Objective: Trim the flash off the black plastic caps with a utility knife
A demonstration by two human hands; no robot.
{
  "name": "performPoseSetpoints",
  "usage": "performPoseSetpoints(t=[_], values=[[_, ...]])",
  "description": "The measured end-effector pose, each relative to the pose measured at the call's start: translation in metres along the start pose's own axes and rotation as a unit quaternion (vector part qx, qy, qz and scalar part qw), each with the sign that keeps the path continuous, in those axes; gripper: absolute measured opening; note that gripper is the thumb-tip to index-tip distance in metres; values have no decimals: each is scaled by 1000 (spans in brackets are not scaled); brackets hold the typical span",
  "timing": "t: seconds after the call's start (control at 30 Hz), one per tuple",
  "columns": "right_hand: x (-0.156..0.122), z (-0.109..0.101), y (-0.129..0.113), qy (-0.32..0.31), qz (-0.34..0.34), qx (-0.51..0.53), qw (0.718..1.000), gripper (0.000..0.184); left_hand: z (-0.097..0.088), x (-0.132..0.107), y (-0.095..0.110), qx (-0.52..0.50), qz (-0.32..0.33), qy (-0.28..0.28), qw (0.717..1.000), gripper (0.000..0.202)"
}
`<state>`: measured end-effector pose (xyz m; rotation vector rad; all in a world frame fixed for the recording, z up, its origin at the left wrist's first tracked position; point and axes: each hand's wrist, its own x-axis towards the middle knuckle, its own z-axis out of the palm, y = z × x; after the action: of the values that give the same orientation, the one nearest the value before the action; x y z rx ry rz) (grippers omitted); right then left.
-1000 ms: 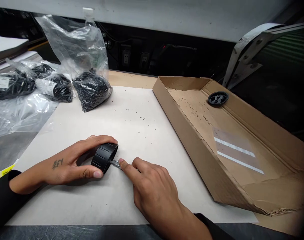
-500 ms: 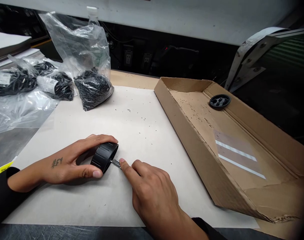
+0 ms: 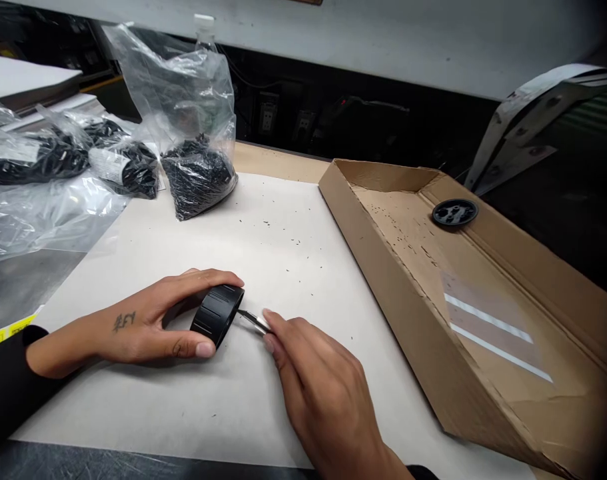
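Head view, only one. My left grip (image 3: 143, 327) is curved round a black ribbed part (image 3: 216, 312), thumb on the near side, forefinger over the top, pinching it from both sides. Part sits just above the white sheet (image 3: 183, 407) at mid-left, tilted on edge, open side facing right; can't tell if its lower edge touches the paper. I'd say I hold it by the outer wall so the rim is free and the part doesn't roll.

My right grip (image 3: 328, 373) pinches a thin metal tool (image 3: 257, 322) between thumb and forefinger, other fingers folded under and mostly hidden. Its dark tip points at the open rim; contact unclear. Short pinch near the front, probably for fine control.

The sheet covers much of the metal bench (image 3: 133, 460), likely so the dark specks (image 3: 268, 223) show up. Cardboard tray (image 3: 398, 320) to the right, low-walled, presumably to contain loose bits; a round black piece (image 3: 456, 212) lies inside near the far wall. Bag of black bits (image 3: 198, 180) stands upright at the far left of the sheet, mouth up, perhaps to avoid spilling.
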<state>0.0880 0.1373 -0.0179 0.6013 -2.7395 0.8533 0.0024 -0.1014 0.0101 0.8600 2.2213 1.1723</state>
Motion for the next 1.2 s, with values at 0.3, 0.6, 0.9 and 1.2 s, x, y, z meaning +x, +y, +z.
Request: performPoseSetpoints(t=[0.3, 0.6, 0.9, 1.2], values=[[3, -4, 2, -15, -141, -159, 977, 30, 1, 3, -4, 24, -8, 2, 1000, 59], [3, -16, 7, -109, -152, -212, 959, 45, -1, 3, -5, 20, -15, -8, 1000, 57], [-4, -9, 13, -75, -144, -210, 964, 46, -4, 3, -5, 28, -14, -22, 999, 61], [-4, -5, 14, -65, -139, -211, 965, 45, -4, 4, -10, 12, 15, -33, 999, 60]])
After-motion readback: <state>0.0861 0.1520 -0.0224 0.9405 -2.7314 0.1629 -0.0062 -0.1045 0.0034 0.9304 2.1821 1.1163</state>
